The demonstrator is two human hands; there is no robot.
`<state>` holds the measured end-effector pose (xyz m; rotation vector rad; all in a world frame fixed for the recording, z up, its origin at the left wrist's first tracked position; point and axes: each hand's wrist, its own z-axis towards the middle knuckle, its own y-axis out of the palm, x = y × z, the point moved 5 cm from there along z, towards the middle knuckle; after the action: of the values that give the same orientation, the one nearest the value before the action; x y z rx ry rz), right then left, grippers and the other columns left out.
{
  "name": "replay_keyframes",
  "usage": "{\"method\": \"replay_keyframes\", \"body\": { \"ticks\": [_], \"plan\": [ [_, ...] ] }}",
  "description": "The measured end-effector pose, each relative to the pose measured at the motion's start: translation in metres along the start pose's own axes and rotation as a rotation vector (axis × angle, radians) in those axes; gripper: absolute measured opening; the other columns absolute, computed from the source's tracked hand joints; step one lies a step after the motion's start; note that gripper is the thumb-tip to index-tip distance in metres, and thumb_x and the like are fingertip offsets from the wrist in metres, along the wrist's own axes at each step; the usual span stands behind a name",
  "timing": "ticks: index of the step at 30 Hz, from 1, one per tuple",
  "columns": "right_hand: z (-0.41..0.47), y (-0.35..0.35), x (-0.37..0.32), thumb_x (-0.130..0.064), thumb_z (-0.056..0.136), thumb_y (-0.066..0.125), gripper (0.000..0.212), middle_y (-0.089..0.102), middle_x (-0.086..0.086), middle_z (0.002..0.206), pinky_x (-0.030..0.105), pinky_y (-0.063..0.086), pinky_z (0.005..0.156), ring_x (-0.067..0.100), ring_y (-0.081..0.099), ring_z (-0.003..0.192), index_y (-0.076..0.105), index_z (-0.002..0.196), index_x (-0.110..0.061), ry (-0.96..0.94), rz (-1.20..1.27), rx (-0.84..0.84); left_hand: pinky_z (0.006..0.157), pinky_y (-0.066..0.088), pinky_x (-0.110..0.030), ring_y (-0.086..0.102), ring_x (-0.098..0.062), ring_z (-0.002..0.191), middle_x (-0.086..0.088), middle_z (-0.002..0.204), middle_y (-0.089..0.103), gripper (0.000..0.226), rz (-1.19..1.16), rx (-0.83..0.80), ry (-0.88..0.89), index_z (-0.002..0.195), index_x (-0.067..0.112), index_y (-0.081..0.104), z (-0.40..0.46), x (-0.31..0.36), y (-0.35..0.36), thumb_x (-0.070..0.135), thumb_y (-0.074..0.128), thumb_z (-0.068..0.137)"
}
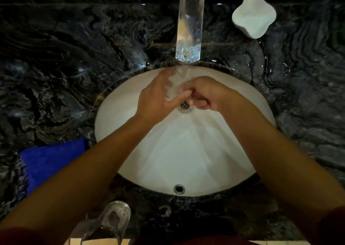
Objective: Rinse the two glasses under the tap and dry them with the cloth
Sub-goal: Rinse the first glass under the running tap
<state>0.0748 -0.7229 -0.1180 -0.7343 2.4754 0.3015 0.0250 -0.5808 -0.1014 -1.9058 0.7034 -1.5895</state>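
I judge we are in the rinsing of 1 glass, with the drying not yet begun. Both of my hands are in the sink [130, 170], right under the stream from the tap [189, 30]. Between them sits something clear and blurred by running water [176, 87], which I take to be 1 of the 2 glasses, though its outline is too smeared to be certain. My left hand [158, 99] lies against its left side with fingers fairly straight, thumb reaching toward the drain [184, 105]; I read it as steadying and not clamping. My right hand [203, 93] is curled, fingers folded in toward the same spot, and I judge it is grasping the glass, but the water hides the contact.

The second glass [113, 218] stands on the dark marble bench [56, 76] at the near edge, left of my body, well apart from the stream. I cannot tell whether it is wet or holds anything. The blue cloth [54, 162] lies flat on the bench left of the sink, untouched.

So what remains, as I see it: finish this rinse, deal with the other glass, then dry both.

The sink carries a thin sheet of water running to the drain. A white lidded pot [253, 16] sits behind right; its contents are hidden.
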Motion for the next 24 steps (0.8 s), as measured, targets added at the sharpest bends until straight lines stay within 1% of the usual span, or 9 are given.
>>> {"method": "replay_keyframes", "body": {
  "ticks": [3,5,9,12,14,16,19,21,24],
  "plan": [
    [-0.010,0.000,-0.009,-0.019,0.109,0.032,0.039,0.064,0.013,0.060,0.024,0.037,0.041,0.020,0.051,0.041,0.064,0.094,-0.003,-0.086,-0.048,0.069,0.078,0.060,-0.040,0.069,-0.014,0.091,0.013,0.101,0.066,0.064,-0.132,-0.034,-0.205,0.124,0.036,0.052,-0.001,-0.006,0.001,0.081,0.058,0.078],
    [-0.013,0.000,-0.013,-0.022,0.109,0.035,0.036,0.071,0.009,0.076,0.031,0.052,0.056,0.021,0.066,0.061,0.066,0.099,-0.006,-0.140,0.023,0.137,0.078,0.061,-0.045,0.070,-0.016,0.097,0.014,0.103,0.065,0.060,-0.280,-0.065,-0.287,0.119,0.036,0.055,-0.003,-0.005,0.005,0.080,0.056,0.079],
    [-0.016,0.019,-0.005,-0.034,0.106,0.047,0.028,0.077,0.002,0.098,0.039,0.055,0.092,0.019,0.073,0.091,0.070,0.105,-0.018,-0.186,0.522,0.252,0.089,0.057,-0.038,0.071,-0.009,0.097,0.010,0.104,0.072,0.049,-0.517,-0.061,-0.400,0.111,0.032,0.061,-0.004,0.009,0.011,0.071,0.044,0.088],
    [-0.016,0.035,0.001,-0.039,0.105,0.054,0.033,0.078,0.007,0.112,0.044,0.061,0.092,0.024,0.077,0.100,0.065,0.124,-0.015,-0.287,0.719,0.338,0.098,0.056,-0.046,0.075,-0.014,0.100,0.000,0.107,0.078,0.053,-0.755,0.011,-0.555,0.107,0.031,0.070,-0.005,0.023,0.010,0.061,0.027,0.103],
    [-0.016,0.039,-0.001,-0.038,0.105,0.053,0.036,0.076,0.009,0.116,0.046,0.060,0.096,0.023,0.076,0.103,0.062,0.128,-0.012,-0.330,0.674,0.399,0.106,0.050,-0.050,0.072,-0.019,0.111,-0.012,0.119,0.075,0.065,-0.861,0.041,-0.579,0.126,0.012,0.068,-0.005,0.036,0.006,0.057,0.027,0.104],
    [-0.015,0.038,-0.004,-0.039,0.105,0.049,0.038,0.076,0.009,0.114,0.042,0.062,0.091,0.022,0.076,0.101,0.062,0.127,-0.011,-0.354,0.595,0.449,0.114,0.040,-0.052,0.062,-0.023,0.127,-0.020,0.137,0.063,0.068,-0.879,0.054,-0.583,0.144,0.001,0.052,-0.008,0.047,0.002,0.051,0.030,0.104],
    [-0.013,0.033,-0.009,-0.043,0.107,0.043,0.038,0.074,0.000,0.105,0.020,0.056,0.066,0.012,0.072,0.091,0.064,0.121,-0.015,-0.321,0.330,0.531,0.095,0.058,-0.049,0.072,-0.011,0.106,-0.001,0.121,0.072,0.062,-0.769,0.102,-0.513,0.137,0.018,0.055,-0.009,0.038,0.002,0.064,0.040,0.097],
    [-0.008,0.026,-0.011,-0.044,0.106,0.045,0.039,0.073,0.000,0.102,0.016,0.051,0.056,0.010,0.070,0.085,0.066,0.120,-0.014,-0.296,0.222,0.497,0.083,0.063,-0.049,0.075,-0.011,0.095,-0.001,0.116,0.071,0.059,-0.766,0.048,-0.556,0.136,0.017,0.051,-0.010,0.027,0.010,0.061,0.050,0.097],
    [0.000,0.022,-0.015,-0.055,0.093,0.062,0.052,0.079,0.006,0.101,0.030,0.058,0.075,0.020,0.076,0.090,0.070,0.115,-0.009,-0.243,0.249,0.347,0.080,0.060,-0.061,0.077,-0.030,0.095,-0.013,0.114,0.075,0.061,-0.954,-0.123,-0.674,0.129,0.014,0.060,-0.009,0.024,0.019,0.064,0.048,0.097]
  ]
}}
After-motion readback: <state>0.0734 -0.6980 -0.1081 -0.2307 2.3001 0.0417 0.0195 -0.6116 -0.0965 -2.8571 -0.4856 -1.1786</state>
